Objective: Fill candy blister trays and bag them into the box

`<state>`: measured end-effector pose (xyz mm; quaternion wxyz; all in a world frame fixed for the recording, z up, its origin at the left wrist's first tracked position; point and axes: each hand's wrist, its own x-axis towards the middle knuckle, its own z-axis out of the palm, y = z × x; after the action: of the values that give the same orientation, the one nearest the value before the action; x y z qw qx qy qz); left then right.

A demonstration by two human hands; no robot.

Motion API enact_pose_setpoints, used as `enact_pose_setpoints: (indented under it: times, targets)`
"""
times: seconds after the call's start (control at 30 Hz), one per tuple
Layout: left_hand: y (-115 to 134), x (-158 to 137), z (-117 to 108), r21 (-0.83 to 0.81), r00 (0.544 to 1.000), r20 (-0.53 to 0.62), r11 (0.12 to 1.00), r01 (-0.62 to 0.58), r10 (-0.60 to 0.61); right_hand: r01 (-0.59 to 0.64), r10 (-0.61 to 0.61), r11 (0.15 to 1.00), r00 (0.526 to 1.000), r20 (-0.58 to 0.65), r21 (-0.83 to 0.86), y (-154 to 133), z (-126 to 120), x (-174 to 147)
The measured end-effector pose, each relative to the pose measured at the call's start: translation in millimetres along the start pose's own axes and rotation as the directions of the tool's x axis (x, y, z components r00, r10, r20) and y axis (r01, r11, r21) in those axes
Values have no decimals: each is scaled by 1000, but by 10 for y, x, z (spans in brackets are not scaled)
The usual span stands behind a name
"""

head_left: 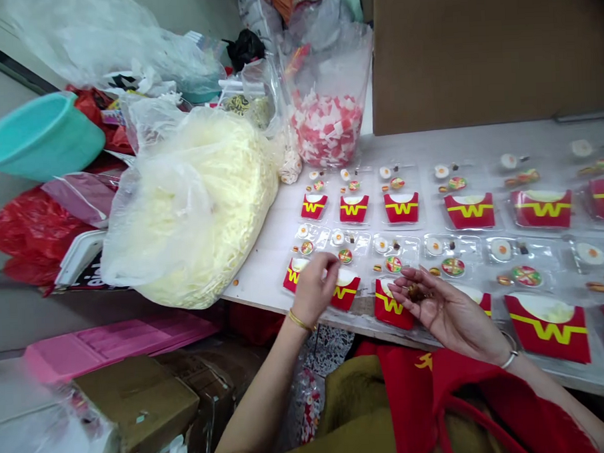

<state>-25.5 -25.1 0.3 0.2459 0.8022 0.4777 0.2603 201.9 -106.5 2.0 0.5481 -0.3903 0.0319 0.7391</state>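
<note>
My left hand hovers over the front row at its left end, fingers bent together in a pinch; whatever is between the fingertips is hidden. My right hand is turned palm up and cupped around several small brown glossy pieces. Both hands are above clear plastic trays laid in two rows. Each tray shows a red carton with a yellow W, a miniature fried egg, a miniature pizza, a tiny burger and, in many, a small brown piece.
A big bag of pale yellow strips overhangs the table's left end. Behind it stands a clear bag of pink and white pieces. A large cardboard box borders the back. At left are a turquoise basin and a pink plastic panel.
</note>
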Motion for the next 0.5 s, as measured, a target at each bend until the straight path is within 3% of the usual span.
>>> enact_pose_setpoints:
  times: [0.1, 0.27, 0.4, 0.5]
  targets:
    - [-354, 290, -175, 74, 988, -130, 993, 93, -83, -27, 28, 999, 999, 29, -23, 16, -2, -29]
    - [-767, 666, -184, 312, 995, -45, 945, 100, -91, -28, 28, 1000, 999, 23, -9, 31, -11, -22]
    - [-809, 753, -262, 547, 994, 53, 836, 51, -96, -9, 9, 1000, 1000, 8, 23, -18, -2, -1]
    - [-666, 971, -144, 502, 995, 93, 865, -5, -48, 88, -87, 992, 996, -19, 90, -134, 34, -38]
